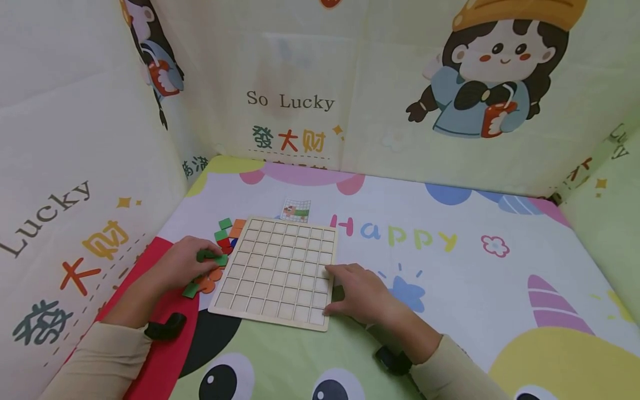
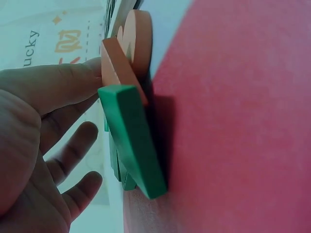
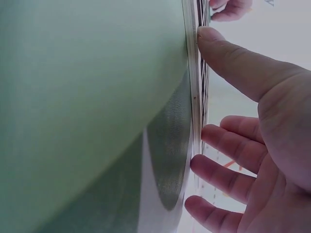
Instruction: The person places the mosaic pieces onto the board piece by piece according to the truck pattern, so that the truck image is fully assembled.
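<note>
A square wooden grid board point(image 1: 278, 264) lies on the patterned mat, its cells holding no pieces. At its right edge my right hand point(image 1: 359, 291) touches the rim, thumb and fingers fairly straight and spread, as the right wrist view also shows. My left hand point(image 1: 186, 265) reaches over the small coloured pieces beside the left edge. A green tile point(image 1: 221, 260) lies right at its thumb and index fingertips. From the left wrist, an orange tile point(image 2: 116, 68) and a tilted green tile point(image 2: 131, 141) stand in front; they hide those fingertips, so I cannot tell whether they pinch a piece.
Green tiles point(image 1: 225, 223) and orange tiles point(image 1: 237, 226) lie along the board's upper left edge, with red and blue pieces below them. Orange round pieces point(image 1: 215, 274) lie nearer me. A small picture card point(image 1: 296, 211) sits behind the board. Printed cloth walls surround the mat.
</note>
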Demonstrator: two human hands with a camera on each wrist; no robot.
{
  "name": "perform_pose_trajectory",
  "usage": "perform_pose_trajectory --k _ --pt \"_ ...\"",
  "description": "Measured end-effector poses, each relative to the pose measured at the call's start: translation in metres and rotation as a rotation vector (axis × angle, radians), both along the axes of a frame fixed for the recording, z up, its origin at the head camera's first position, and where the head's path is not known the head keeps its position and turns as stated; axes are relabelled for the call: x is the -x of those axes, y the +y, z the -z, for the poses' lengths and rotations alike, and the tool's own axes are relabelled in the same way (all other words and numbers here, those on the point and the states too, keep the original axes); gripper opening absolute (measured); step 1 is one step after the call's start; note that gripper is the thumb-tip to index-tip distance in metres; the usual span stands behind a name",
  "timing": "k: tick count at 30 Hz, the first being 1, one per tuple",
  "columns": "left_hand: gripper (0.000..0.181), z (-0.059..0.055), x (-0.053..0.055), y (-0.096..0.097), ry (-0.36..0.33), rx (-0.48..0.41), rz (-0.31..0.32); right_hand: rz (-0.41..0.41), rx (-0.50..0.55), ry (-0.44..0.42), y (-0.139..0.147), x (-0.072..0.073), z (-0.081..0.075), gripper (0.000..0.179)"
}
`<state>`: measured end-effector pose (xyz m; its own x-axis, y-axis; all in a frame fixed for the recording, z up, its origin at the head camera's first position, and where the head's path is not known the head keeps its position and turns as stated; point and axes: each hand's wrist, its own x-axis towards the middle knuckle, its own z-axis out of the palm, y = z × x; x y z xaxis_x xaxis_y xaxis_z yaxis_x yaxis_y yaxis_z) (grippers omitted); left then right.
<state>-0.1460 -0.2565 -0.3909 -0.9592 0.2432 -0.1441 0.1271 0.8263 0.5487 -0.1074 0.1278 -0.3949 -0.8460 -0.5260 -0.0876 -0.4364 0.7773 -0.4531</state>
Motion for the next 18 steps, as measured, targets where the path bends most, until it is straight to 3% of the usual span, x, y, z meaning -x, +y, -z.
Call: perform_pose_trajectory --k 18 --pt "0.038 0.0003 0.0010 0.0004 -0.017 0.030 -0.014 0.047 -0.052 0.009 -0.0017 -0.0005 -0.0005 0.082"
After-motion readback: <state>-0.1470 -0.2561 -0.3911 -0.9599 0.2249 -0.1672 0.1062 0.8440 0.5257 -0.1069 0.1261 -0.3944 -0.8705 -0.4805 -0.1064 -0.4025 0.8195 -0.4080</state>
